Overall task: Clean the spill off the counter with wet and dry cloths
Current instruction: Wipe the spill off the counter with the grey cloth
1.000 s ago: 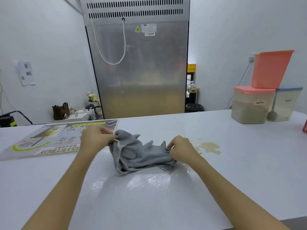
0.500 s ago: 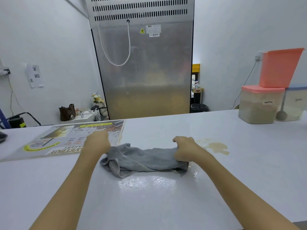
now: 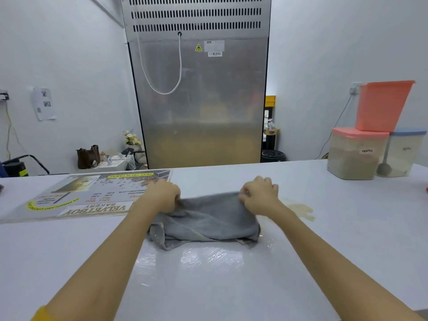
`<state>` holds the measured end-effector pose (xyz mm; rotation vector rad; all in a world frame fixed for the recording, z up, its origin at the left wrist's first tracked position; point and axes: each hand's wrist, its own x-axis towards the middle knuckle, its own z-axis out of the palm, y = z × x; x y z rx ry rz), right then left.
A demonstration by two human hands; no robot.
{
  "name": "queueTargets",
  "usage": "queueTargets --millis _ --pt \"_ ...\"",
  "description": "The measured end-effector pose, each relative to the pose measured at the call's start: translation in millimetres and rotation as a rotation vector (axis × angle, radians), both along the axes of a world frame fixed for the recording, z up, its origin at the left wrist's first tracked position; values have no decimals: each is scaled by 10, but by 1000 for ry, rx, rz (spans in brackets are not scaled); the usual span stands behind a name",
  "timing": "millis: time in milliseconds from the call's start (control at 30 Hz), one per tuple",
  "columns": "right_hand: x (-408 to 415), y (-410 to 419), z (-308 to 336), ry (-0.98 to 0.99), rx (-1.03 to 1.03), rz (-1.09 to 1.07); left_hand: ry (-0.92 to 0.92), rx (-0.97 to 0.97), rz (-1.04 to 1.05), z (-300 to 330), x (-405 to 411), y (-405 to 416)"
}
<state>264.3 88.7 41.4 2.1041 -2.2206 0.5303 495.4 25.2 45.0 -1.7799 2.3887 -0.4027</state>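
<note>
- The fingertips of the left hand (image 3: 162, 195) and the right hand (image 3: 259, 196) curl into the grey cloth (image 3: 206, 220), so the exact pinch is hidden.
- The cloth's underside and its lower folds are hidden where they lie on the surface (image 3: 347, 239).
- The near end of the tan spill (image 3: 301, 210) disappears behind the right wrist.
- The laminated menu (image 3: 83, 195) lies upside down; its smaller print is too blurred to read, and the left hand covers one corner.
- The blue-lidded container (image 3: 405, 154) is partly hidden behind the pink-lidded one (image 3: 356, 154); its label is too faint to read.
- A red object (image 3: 426, 188) is cut off by the right edge; what it is cannot be told.
- A yellow cuff (image 3: 38, 315) is cut off at the bottom edge.
</note>
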Motion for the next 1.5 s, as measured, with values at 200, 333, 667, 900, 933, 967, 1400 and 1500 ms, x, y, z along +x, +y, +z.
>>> queueTargets --millis 200,333,667,900,933,967,1400,1500 --pt "-85 346 569 -515 -283 168 356 -231 -5 166 225 -47" --pt "-60 568 781 -715 -398 290 759 -581 -33 486 224 17" --pt "128 905 327 -540 254 250 581 -5 227 277 446 222" --pt "268 885 -314 -26 255 330 553 101 306 -371 -190 58" --pt "294 893 -397 2 301 369 548 140 438 -439 -290 93" --pt "317 901 -481 29 328 387 595 168 517 -520 -368 109" --pt "291 952 -521 -144 76 321 1153 149 -147 -596 -1025 192" --pt "433 918 -369 -287 17 348 1340 -70 35 -366 -675 160"
